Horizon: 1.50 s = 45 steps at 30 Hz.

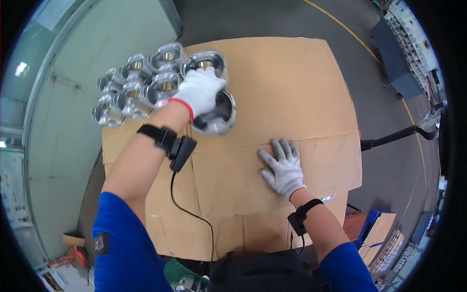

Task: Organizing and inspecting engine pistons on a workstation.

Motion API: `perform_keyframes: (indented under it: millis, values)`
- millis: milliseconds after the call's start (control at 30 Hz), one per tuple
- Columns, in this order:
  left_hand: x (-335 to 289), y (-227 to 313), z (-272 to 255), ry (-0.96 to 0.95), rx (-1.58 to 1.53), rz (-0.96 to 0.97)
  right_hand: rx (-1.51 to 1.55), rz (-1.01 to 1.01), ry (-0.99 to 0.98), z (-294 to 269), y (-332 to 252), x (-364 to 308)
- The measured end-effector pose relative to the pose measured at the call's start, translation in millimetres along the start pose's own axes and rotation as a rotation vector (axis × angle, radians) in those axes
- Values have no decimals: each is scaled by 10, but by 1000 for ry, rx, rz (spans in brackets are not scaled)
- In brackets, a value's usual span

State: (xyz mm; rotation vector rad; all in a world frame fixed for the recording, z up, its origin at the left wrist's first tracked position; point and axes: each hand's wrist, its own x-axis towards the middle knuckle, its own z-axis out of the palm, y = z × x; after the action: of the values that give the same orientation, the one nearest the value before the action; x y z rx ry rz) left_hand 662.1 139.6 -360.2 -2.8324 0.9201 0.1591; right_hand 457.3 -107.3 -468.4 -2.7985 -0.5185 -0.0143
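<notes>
1. Your left hand (200, 90) reaches over the right end of a double row of metal pistons; the step in hand looks like handling the end pair. Its fingers are bent, but their tips are hidden, so you cannot tell whether they pinch a rim or only rest there.
2. Just beyond that hand stands the far end piston (221, 59), partly covered by your fingers. Just nearer to you, below the thumb side, is the near end piston (210, 127), its dark hollow facing up.
3. Left of the same hand stand the other six pistons (166, 78), close together in two rows.
4. Your right hand (283, 168) is spread, palm down and holding nothing, on the cardboard (292, 92), well apart from the pistons.
5. Shifting either end piece would, in judgement, call for a sure hold on its wall and a level path, so it does not knock its neighbours.
6. The pistons are bright, smooth, round-walled cups; several show brass-coloured rings inside. They look hard and slippery.
7. Your gloves are soft white knit with red cuffs, greyed at the right fingers. The cardboard around your right hand is matt brown, creased and seamed.
</notes>
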Motion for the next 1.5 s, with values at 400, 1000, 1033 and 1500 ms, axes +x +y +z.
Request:
perform_keyframes:
  millis: [400, 1000, 1033, 1500]
  values:
    - [-3239, 2137, -59, -72, -395, 45, -223, -87, -7, 216, -21, -43]
    - [-5737, 7426, -944, -141, -680, -1936, -407, -283, -198, 850, 792, 529]
    - [-5788, 7677, -1054, -79, -673, -1978, -385, -263, -225, 843, 736, 402]
    - [-6171, 11280, -1211, -23, -894, -2620, -261, -590, -628, 1005, -24, -335]
